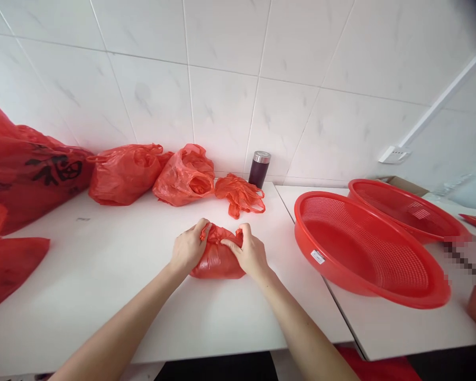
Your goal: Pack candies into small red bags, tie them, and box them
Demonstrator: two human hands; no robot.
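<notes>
On the white table in front of me sits a filled red plastic bag (218, 262), its contents hidden by the film. My left hand (190, 246) pinches the bag's gathered top on its left side. On the right side, my right hand (249, 251) grips the same bunched plastic, its thumb pressing toward the middle. Just behind the bag lies a crumpled red plastic bag (240, 193), touched by neither hand.
Two more red bags (186, 177) stand along the tiled wall, with a large red bag (35, 174) at far left. A dark thermos (259, 170) is behind. Red perforated baskets (365, 286) take up the right side, where a blurred person shows at the edge.
</notes>
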